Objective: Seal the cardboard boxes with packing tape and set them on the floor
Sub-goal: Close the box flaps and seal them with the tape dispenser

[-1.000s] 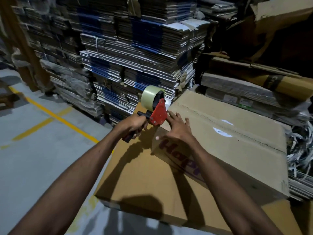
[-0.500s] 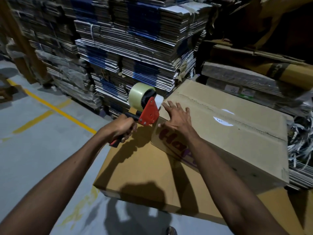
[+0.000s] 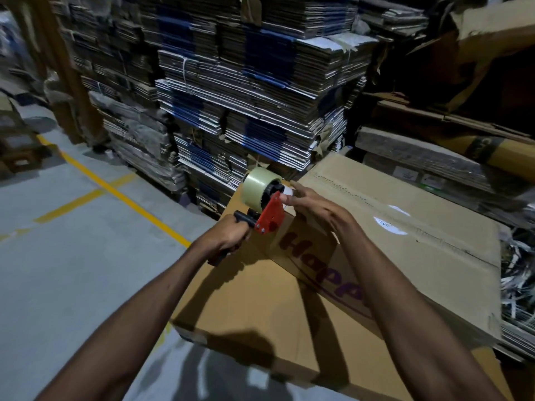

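Head view: left hand (image 3: 231, 238) grips the red tape dispenser (image 3: 267, 204) at the cardboard box (image 3: 405, 235)'s nine-o'clock corner; right hand (image 3: 315, 208), fingers spread, reaches beside the roll.

We see the box (image 3: 405, 227) sitting on the surface (image 3: 254, 299), toward its right and far side. At the box's near left corner the tape dispenser (image 3: 267, 204) hangs, our left hand (image 3: 228, 238) on its handle just left of the box. Our right hand (image 3: 315, 206) lies over that corner, fingers beside the roll. Behind stand stacks of flattened cartons (image 3: 246, 96); the floor (image 3: 72, 241) stretches left.
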A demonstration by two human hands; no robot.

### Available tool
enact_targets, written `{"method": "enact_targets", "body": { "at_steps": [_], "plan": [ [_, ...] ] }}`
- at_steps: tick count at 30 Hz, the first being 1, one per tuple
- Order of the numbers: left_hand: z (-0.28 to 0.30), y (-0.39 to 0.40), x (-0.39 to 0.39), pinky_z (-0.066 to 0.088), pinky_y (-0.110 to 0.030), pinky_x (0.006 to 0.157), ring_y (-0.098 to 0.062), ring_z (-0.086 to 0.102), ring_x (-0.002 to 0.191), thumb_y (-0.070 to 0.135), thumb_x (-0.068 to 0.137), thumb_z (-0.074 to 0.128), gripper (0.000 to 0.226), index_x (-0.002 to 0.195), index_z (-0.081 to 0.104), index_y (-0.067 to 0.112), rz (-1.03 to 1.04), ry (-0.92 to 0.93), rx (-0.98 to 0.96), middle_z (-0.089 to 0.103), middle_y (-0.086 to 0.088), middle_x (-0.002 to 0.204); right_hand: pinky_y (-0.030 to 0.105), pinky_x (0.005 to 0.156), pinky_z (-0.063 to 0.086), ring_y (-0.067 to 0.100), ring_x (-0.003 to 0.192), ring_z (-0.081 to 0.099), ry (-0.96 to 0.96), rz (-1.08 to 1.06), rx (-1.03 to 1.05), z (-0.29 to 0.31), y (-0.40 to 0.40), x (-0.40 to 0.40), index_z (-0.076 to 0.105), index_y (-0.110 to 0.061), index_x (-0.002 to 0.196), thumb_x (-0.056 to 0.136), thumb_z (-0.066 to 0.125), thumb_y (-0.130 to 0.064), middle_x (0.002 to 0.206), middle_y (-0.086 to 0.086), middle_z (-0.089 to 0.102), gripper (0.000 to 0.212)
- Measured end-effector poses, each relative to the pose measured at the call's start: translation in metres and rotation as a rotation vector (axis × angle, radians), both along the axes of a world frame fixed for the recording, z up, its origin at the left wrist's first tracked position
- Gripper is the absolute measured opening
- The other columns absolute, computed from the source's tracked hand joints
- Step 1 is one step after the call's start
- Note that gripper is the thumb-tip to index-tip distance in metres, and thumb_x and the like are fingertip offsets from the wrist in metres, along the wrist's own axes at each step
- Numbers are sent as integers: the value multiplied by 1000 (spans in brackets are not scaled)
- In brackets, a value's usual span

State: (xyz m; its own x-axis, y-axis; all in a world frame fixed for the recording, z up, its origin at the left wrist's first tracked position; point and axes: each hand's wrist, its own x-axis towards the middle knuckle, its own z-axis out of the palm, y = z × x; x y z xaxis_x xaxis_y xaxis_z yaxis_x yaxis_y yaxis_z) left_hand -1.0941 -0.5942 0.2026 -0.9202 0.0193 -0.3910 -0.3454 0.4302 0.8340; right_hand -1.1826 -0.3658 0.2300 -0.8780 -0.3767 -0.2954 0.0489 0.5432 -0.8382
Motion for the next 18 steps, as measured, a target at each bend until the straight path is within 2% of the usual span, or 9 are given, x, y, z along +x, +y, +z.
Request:
{"method": "enact_targets", "body": {
  "at_steps": [3, 5, 7, 10, 13, 16, 18],
  "plan": [
    [5, 1, -5, 31, -21, 41, -16, 36, 37, 11, 93, 44, 21, 76, 54, 10, -13, -6, -73, 42, -1, 47, 43, 112, 37, 28, 141, 44, 33, -138, -38, 6, -29, 7, 18, -15, 166, 69, 83, -69, 161, 13, 39, 127],
    [8, 0, -9, 33, -22, 41, -18, 38, 38, 15, 94, 44, 21, 79, 57, 9, -21, -16, -115, 45, -4, 51, 37, 103, 47, 22, 127, 55, 93, -258, -73, -5, -45, 13, 35, -16, 159, 55, 88, -74, 148, 7, 55, 131],
    [9, -4, -14, 34, -24, 43, -19, 38, 41, 18, 92, 45, 20, 81, 58, 9, -40, -27, -137, 46, -6, 54, 39, 100, 55, 22, 121, 61, 165, -348, -97, -18, -51, 20, 47, -20, 151, 42, 86, -84, 138, 3, 63, 133],
    [10, -5, -19, 31, -29, 46, -19, 34, 47, 17, 87, 48, 14, 80, 56, 9, -57, -25, -158, 43, -9, 60, 47, 101, 56, 24, 123, 61, 290, -433, -60, -32, -53, 24, 54, -21, 146, 47, 77, -94, 136, 5, 65, 126],
    [12, -3, -22, 29, -29, 46, -18, 32, 47, 14, 86, 50, 10, 79, 54, 9, -67, -19, -164, 41, -6, 59, 47, 100, 57, 24, 122, 62, 343, -466, -51, -34, -53, 24, 61, -19, 140, 46, 74, -97, 132, 5, 68, 123],
    [9, -3, -19, 29, -29, 46, -18, 33, 47, 15, 92, 48, 15, 82, 56, 8, -63, -8, -161, 43, -5, 61, 35, 100, 53, 19, 119, 60, 365, -447, -91, -32, -49, 28, 63, -15, 138, 57, 85, -80, 129, 6, 69, 107],
    [7, -4, -16, 30, -28, 45, -18, 33, 48, 16, 93, 47, 16, 84, 57, 7, -58, 13, -169, 44, -6, 63, 36, 99, 54, 21, 121, 59, 373, -447, -108, -32, -47, 33, 62, -14, 138, 58, 86, -78, 128, 7, 69, 106]
  ]
}}
